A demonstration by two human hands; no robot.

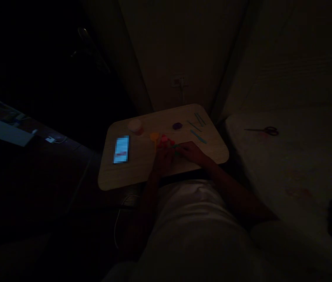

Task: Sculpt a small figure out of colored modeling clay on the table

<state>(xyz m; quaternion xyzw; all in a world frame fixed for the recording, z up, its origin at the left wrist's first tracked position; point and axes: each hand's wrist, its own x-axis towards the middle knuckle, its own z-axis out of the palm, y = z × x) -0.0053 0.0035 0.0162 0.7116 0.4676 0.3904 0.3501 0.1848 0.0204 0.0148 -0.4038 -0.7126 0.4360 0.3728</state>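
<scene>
Left hand (162, 159): I see it on the worktop (130, 172), grip too dark to tell.
Right hand (192, 152): fingertips meet the left; closure unclear.
Red lump (164, 141): touching both hands, just beyond the fingers, left hand nearer.
Surface: pale wood, phone (121, 149) to the left.
Room: very dim; scissors (264, 131) on the bed.
</scene>
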